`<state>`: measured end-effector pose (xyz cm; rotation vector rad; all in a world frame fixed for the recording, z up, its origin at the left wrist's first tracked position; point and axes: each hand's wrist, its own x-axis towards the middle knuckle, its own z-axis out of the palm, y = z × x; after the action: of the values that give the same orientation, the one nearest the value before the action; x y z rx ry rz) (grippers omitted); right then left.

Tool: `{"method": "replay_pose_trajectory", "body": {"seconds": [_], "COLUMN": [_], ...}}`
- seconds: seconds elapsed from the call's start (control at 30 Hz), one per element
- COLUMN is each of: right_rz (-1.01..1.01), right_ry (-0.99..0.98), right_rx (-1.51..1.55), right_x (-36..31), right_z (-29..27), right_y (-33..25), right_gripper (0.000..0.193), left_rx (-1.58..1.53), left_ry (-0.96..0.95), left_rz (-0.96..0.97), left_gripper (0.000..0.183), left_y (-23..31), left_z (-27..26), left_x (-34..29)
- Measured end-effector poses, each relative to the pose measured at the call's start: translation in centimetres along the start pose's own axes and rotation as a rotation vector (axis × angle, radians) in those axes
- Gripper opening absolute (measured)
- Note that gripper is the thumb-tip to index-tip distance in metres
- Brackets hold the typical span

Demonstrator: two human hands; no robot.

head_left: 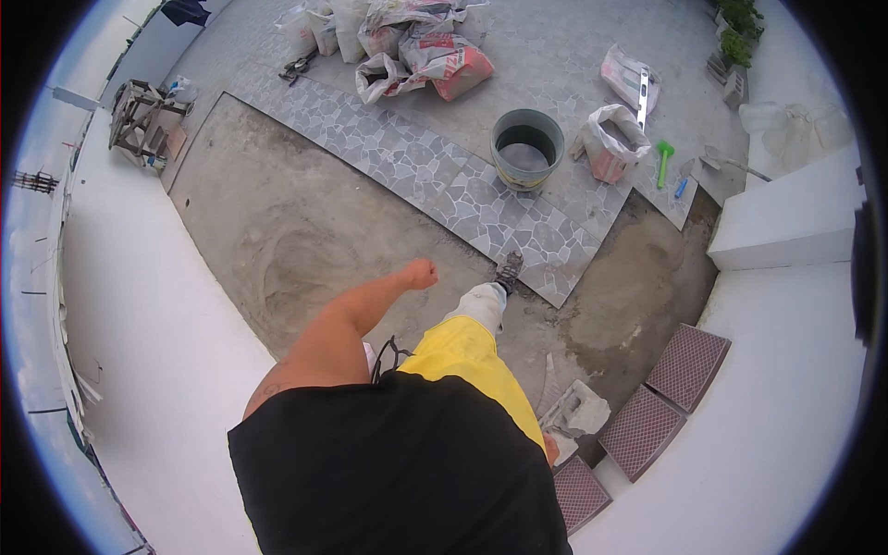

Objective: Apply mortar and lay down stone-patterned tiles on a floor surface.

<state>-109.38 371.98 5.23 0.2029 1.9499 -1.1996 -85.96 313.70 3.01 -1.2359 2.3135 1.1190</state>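
My left hand [423,274] is held out in front of me, its fingers curled into a fist, over the bare concrete floor [361,199]. Nothing shows in it. Only a sliver of my right hand [551,450] appears beside my yellow shorts, close to a broken concrete block [580,410]; its fingers are hidden by my body. One shoe [509,270] is at the edge of the grey stone-patterned tiles [481,199].
A bucket [527,153] stands on the tiles, near an opened sack [614,143], a level [643,98], a green mallet [664,165] and trowels. Piled sacks [435,55] lie farther back. Brown patterned tiles [687,367] lean along the white wall at right. A wooden stand [141,123] is far left.
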Motion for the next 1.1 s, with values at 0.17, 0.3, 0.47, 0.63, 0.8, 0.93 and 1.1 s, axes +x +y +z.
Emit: {"method": "replay_pose_trajectory", "body": {"seconds": [0.17, 0.3, 0.47, 0.63, 0.8, 0.93, 1.1], "right_rz": [0.203, 0.404, -0.270, -0.361, -0.436, -0.446, -0.053], "right_ry": [-0.164, 0.297, 0.154, -0.483, -0.734, -0.670, -0.858], "right_rx": [-0.668, -0.028, -0.356, -0.597, -1.210, -1.001, -0.509], "right_x": [3.5, 7.0, 15.6, 19.8, 24.0, 27.0, 26.7], "right_z": [-5.7, -3.6, 2.4, 11.7, 14.2, 12.7, 8.4], "right_y": [-5.7, -15.8, -30.3, -44.3, -46.7, -45.8, -49.9], "right_gripper": [0.010, 0.015, 0.022, 0.024, 0.029, 0.020, 0.016], "left_rx": [-0.517, -0.443, -0.243, 0.141, 0.424, 0.550, -0.019], "left_ry": [-0.104, -0.173, -0.303, -0.724, -0.548, -0.543, -0.950], "left_rz": [-0.126, -0.200, 0.011, 0.165, 0.218, 0.187, 0.129], "left_gripper": [0.015, 0.013, 0.017, 0.032, 0.034, 0.027, 0.019], "left_y": [2.2, 7.8, 14.1, 27.6, 33.3, 37.6, 40.5], "left_z": [-5.7, -11.4, -13.6, -14.8, -14.1, -15.3, -21.1], "left_x": [6.2, 12.2, 19.0, 20.5, 20.5, 21.8, 22.4]}}
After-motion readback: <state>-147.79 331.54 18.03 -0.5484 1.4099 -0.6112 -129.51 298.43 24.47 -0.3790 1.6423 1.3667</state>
